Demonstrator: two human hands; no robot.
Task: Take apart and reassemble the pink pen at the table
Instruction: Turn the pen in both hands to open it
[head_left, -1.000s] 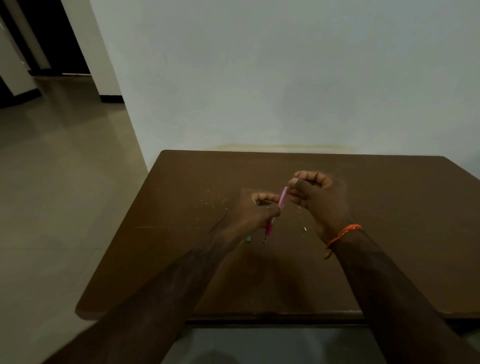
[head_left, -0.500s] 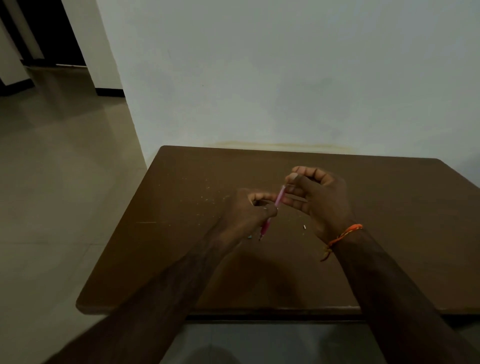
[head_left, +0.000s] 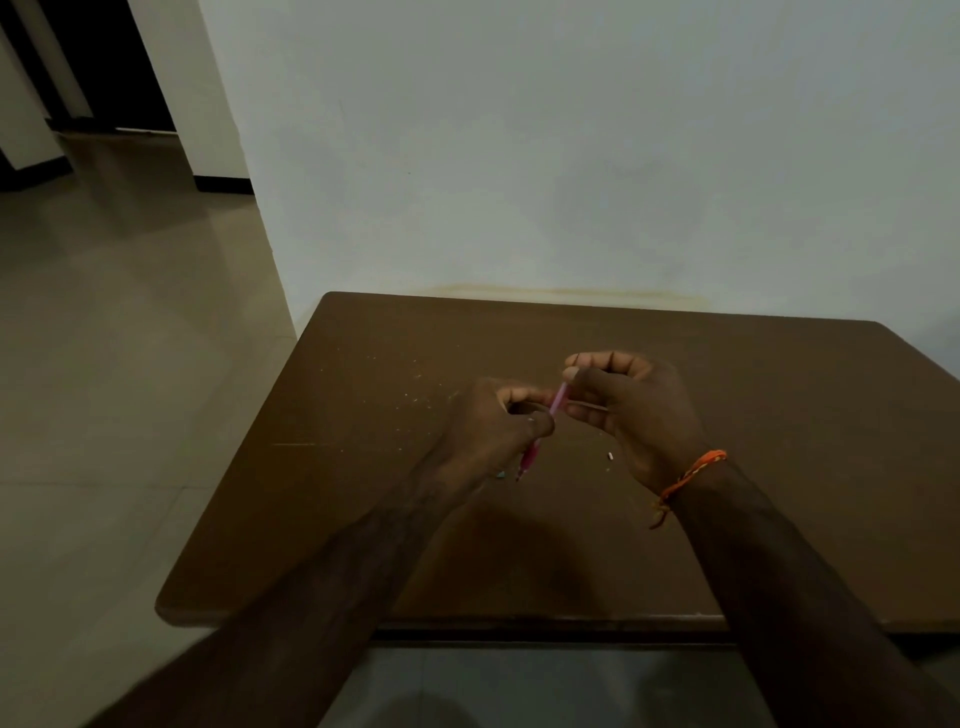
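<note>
A single head-worn wide-angle view is given, aimed forward and down over the brown bench (head_left: 779, 519) from its near edge. The wall (head_left: 571, 156) behind is faced; tiled floor (head_left: 104, 415) is taken in at left.

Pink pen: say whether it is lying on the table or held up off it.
Held up, tilted. The pink pen is gripped by the left hand and the right hand above the table.

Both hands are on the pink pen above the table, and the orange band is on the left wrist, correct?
Not quite: the head view shows the orange band on the right wrist. The rest holds: the left hand and right hand both grip the pink pen above the table.
</note>
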